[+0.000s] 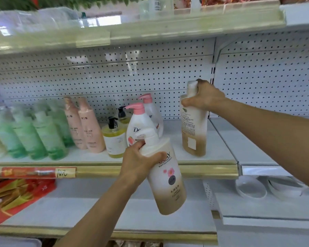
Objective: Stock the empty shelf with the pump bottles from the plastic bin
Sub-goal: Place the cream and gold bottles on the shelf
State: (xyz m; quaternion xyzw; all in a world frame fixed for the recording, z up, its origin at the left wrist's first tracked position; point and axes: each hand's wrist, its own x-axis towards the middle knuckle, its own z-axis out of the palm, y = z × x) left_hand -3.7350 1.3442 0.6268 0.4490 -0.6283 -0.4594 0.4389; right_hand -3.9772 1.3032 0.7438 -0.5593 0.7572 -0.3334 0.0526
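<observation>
My left hand (138,162) grips the neck of a cream-and-gold Olay pump bottle (165,179), held tilted in the air in front of the gold shelf edge. My right hand (204,97) clasps the pump top of a second cream-and-gold bottle (194,129), which stands on the white shelf (219,147) at its right end with its back label toward me. Left of it on the same shelf stand two white Dove bottles with pink pumps (141,122), two yellow bottles with black pumps (114,139), two pink bottles (89,125) and several green bottles (37,132). The plastic bin is not in view.
A white pegboard wall (132,75) backs the shelf. An upper shelf (132,32) overhangs it. The lower shelf (114,207) holds red packets (16,195) at the left. To the right, a neighbouring bay carries white dishes (251,187).
</observation>
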